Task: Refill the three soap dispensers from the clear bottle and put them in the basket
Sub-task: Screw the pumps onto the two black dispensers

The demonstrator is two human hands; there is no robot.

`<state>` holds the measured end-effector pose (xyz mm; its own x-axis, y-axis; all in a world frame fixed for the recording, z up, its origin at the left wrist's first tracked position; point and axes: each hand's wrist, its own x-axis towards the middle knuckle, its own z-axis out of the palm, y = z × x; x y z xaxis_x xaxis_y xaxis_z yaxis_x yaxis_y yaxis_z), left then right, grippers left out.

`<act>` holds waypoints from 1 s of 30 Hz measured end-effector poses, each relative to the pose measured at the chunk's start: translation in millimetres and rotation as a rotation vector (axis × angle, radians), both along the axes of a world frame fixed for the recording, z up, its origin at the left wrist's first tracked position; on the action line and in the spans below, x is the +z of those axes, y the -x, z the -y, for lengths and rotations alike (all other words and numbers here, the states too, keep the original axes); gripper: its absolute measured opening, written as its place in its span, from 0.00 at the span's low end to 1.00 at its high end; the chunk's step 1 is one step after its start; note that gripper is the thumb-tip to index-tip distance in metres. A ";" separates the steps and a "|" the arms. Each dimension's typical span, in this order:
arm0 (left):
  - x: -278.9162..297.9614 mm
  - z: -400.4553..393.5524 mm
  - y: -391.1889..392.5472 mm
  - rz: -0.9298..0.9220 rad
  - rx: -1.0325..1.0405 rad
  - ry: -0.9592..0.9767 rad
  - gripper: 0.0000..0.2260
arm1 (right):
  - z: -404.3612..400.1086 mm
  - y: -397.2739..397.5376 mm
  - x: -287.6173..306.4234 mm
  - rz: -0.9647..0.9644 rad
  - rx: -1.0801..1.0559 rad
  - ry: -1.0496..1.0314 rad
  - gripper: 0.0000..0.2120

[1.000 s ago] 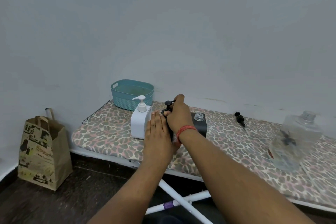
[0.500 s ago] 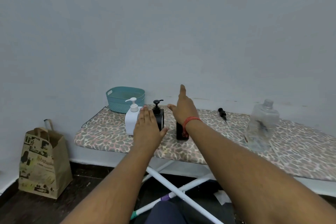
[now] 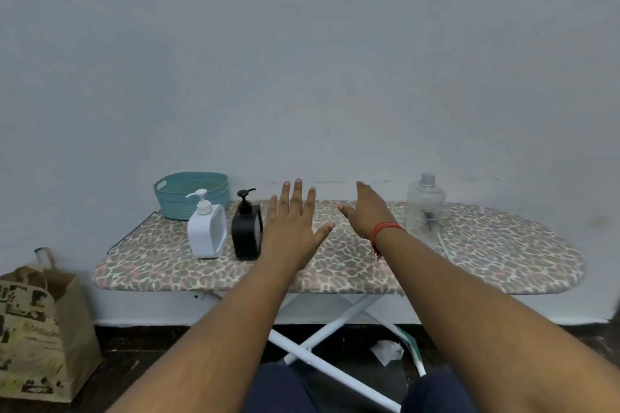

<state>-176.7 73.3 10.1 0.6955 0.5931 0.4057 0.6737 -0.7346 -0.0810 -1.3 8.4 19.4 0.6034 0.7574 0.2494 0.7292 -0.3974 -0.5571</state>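
Plain grey wall fills the background, and against it stands an ironing board (image 3: 486, 255) with a leopard-print cover serving as the worktop. Both hands hover above its middle with nothing in them: the left hand (image 3: 293, 228) has its grip spread, fingers straight and fanned, and the right hand (image 3: 369, 211) is likewise flat and loose, a red thread round its wrist.

Just left of the left grip stands a black dispenser (image 3: 247, 233) with its pump on, and touching or nearly touching that, further left, a white dispenser (image 3: 207, 231). Behind them, at the board's far left corner, sits the teal basket (image 3: 191, 194), which looks empty. Right of the right grip, near the wall, is the clear bottle (image 3: 424, 204), uncapped, with little liquid visible. A third dispenser is not in view; it may be hidden behind the hands, but that cannot be told.

Judging by the layout, the step in hand is either finishing the last refill or starting to load the basket. To do it well, take each dispenser by the body, not the pump, keep it upright, and set it down flat inside the basket.

Room is generous to the right of the bottle. The near edge lies close to both dispensers, so lift them clear rather than dragging. On the floor to the left stands a paper bag (image 3: 37, 329).
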 end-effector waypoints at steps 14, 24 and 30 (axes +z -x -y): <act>-68.8 -7.0 -100.7 -0.030 -0.173 0.181 0.44 | -100.1 -120.9 -70.2 0.034 -0.144 0.174 0.20; -94.8 -28.9 -135.4 -0.037 -0.159 0.336 0.42 | -145.2 -160.0 -95.3 0.094 -0.212 0.182 0.16; -92.7 -21.5 -129.4 -0.027 -0.177 0.342 0.45 | -142.2 -151.9 -85.3 0.113 -0.157 0.070 0.12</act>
